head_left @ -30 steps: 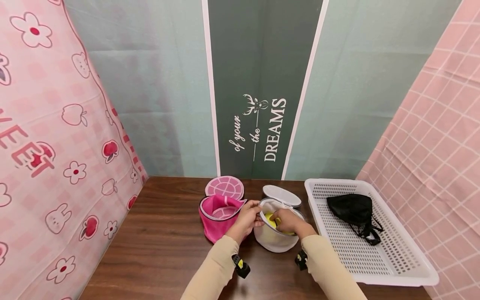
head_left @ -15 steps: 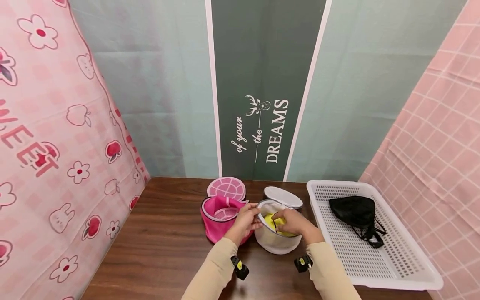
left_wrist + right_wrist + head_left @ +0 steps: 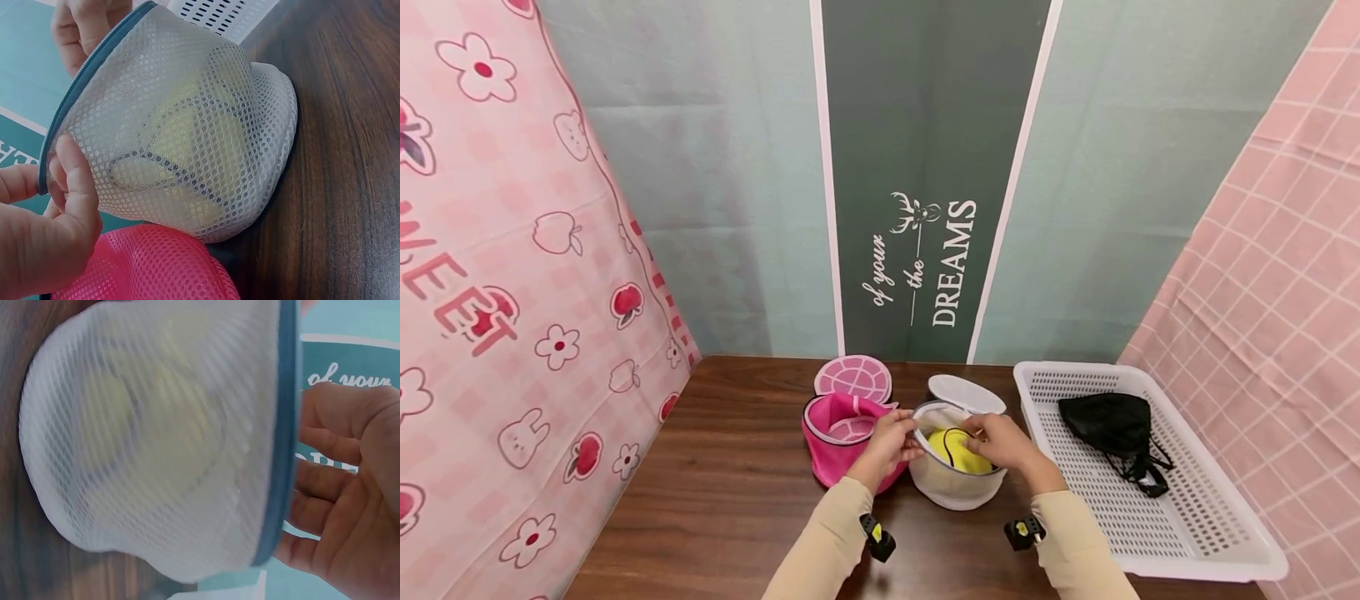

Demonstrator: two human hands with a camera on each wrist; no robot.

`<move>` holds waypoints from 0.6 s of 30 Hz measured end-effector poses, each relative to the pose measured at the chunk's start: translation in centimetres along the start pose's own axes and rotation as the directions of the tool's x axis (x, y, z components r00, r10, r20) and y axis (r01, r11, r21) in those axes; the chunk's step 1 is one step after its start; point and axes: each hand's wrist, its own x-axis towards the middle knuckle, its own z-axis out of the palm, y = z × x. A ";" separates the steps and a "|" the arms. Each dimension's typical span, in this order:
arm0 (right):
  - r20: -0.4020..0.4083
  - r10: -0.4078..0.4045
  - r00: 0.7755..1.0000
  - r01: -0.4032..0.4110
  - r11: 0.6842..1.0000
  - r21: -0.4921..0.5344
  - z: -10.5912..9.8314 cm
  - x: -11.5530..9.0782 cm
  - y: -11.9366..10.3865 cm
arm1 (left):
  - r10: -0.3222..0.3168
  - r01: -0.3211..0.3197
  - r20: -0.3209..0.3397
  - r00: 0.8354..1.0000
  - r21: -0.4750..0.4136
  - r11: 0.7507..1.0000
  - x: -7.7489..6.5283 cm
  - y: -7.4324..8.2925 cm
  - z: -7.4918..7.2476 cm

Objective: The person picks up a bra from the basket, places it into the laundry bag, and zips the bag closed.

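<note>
Just under the fingers (image 3: 981,424) of the right hand (image 3: 1009,443): a rounded yellow item (image 3: 953,450) in the white mesh bag (image 3: 955,490)
Left hand (image 3: 889,442) pinches the bag's rim (image 3: 91,64); right hand is nearer the yellow item, gripping or merely touching, I cannot tell; no clear long axis.

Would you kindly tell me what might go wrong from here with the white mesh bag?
The left grip pinches the white mesh bag at one side of its zipper edge, so the bag might slip or tip. The yellow item inside could snag on that edge. The pink mesh bag, close beside, might get knocked.
</note>
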 end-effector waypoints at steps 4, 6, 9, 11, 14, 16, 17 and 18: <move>-0.055 0.047 0.997 -0.048 0.999 -0.025 -0.8 0.1 0.6 | 0.002 -0.001 -0.010 1.000 0.007 1.000 0.7 -0.8 -0.2; -0.092 0.064 0.994 -0.067 0.997 -0.037 -0.9 0.3 1.1 | 0.001 -0.001 -0.016 1.000 0.012 1.000 1.1 -1.1 -0.3; -0.129 0.094 0.987 -0.098 0.995 -0.018 -0.8 0.6 1.8 | 0.002 -0.002 -0.016 1.000 0.017 1.000 1.1 -1.0 -0.3; -0.139 0.110 0.984 -0.111 0.994 0.002 -0.5 0.8 2.1 | 0.005 -0.004 -0.012 1.000 0.018 1.000 0.8 -0.9 -0.3; -0.151 0.150 0.977 -0.147 0.989 0.035 -0.2 1.0 2.3 | 0.008 -0.007 -0.006 1.000 0.027 1.000 0.0 -0.3 -0.1; -0.160 0.191 0.969 -0.186 0.982 0.042 0.0 1.1 2.4 | 0.005 -0.005 -0.003 1.000 0.040 0.999 -0.6 0.2 0.1; -0.166 0.218 0.962 -0.213 0.976 0.050 0.1 1.2 2.4 | 0.002 -0.002 -0.003 1.000 0.046 0.999 -0.9 0.5 0.3; -0.172 0.243 0.954 -0.237 0.970 0.057 0.1 1.3 2.4 | 0.001 -0.001 -0.002 1.000 0.055 0.998 -1.2 0.7 0.4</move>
